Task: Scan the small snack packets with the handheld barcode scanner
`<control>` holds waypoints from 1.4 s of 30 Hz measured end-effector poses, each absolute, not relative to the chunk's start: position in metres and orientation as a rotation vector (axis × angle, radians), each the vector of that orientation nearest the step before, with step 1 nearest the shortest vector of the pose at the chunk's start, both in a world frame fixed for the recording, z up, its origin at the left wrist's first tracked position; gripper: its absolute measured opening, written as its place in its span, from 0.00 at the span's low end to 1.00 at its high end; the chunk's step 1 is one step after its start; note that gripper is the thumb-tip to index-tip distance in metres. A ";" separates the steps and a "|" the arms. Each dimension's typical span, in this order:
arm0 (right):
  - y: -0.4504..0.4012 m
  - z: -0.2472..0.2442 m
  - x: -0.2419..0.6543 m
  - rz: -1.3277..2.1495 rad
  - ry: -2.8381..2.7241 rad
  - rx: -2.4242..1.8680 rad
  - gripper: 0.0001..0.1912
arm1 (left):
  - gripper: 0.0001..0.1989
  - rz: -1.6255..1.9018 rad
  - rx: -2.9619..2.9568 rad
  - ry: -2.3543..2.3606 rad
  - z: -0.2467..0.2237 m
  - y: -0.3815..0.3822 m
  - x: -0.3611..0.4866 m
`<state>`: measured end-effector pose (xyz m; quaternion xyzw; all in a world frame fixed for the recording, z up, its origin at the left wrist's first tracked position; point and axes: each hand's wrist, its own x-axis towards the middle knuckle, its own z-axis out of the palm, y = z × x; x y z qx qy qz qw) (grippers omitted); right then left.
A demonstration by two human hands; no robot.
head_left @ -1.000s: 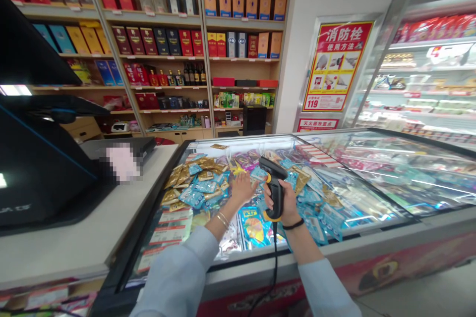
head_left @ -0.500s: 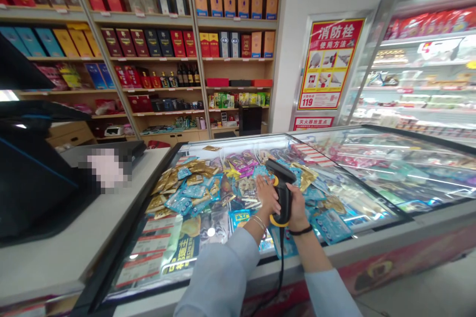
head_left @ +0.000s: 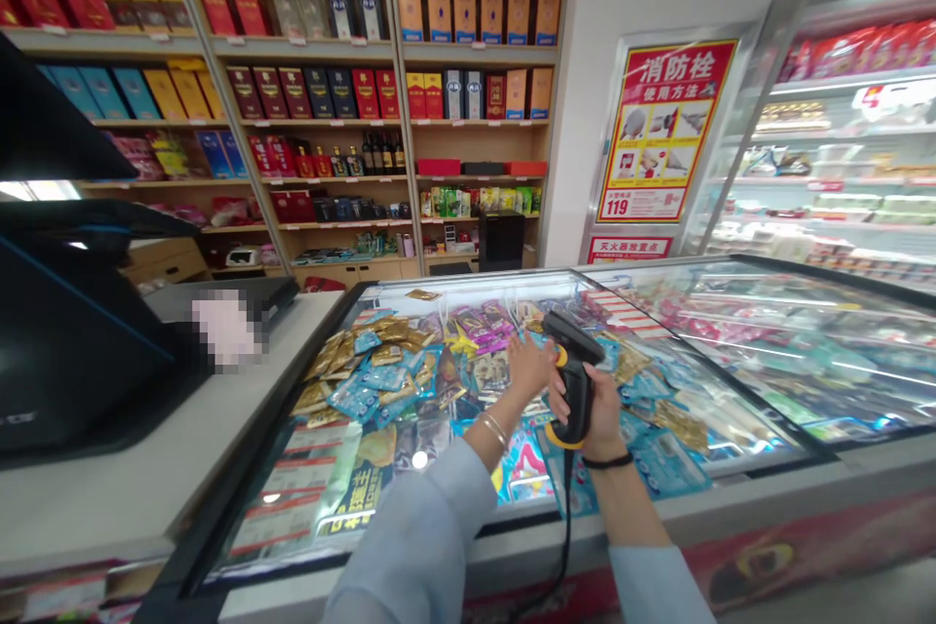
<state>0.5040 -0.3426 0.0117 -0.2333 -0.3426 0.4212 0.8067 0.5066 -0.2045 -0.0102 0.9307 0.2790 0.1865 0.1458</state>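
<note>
Two bare hands over the near half of the freezer point(head_left: 775, 486). Right hand point(head_left: 605, 414) wrapped round the handle of a black-and-yellow scanner point(head_left: 577, 395), its cord point(head_left: 567, 507) hanging past the freezer's front edge. Left hand point(head_left: 530, 369) open, fingers extended, close beside the scanner; cannot tell whether it touches the scanner or a packet below. Hands close together, neither clasping the other.

Loose packets lie in two spreads on the freezer's glass top. Left part: gold packets point(head_left: 332, 356) overlapping blue packets point(head_left: 355, 400). Right part, around and beyond the right hand: more blue packets point(head_left: 669, 463), with gold ones point(head_left: 680, 423) among them. One lone gold packet point(head_left: 422, 294) near the freezer's far edge.

Progress: colours mixed on both sides, many packets unheld. Nothing visible marks any as dealt with, so the share done or left cannot be told; the scanner's screen or light gives no readable clue.

Farther out: counter point(head_left: 80, 507) and dark machine point(head_left: 65, 341) left of the freezer, shelves point(head_left: 479, 52) of boxes and bottles behind it, red-and-yellow poster point(head_left: 662, 132) on the wall beyond.
</note>
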 end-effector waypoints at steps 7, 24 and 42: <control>-0.310 0.022 0.477 1.000 -0.784 -0.483 0.15 | 0.26 0.557 2.722 1.195 0.036 -0.087 0.336; -0.244 -0.012 0.447 1.267 -0.794 -0.519 0.15 | 0.20 0.460 3.155 0.727 -0.025 -0.085 0.259; -0.250 -0.009 0.440 1.293 -0.819 -0.510 0.16 | 0.20 0.378 2.934 0.801 0.011 -0.065 0.234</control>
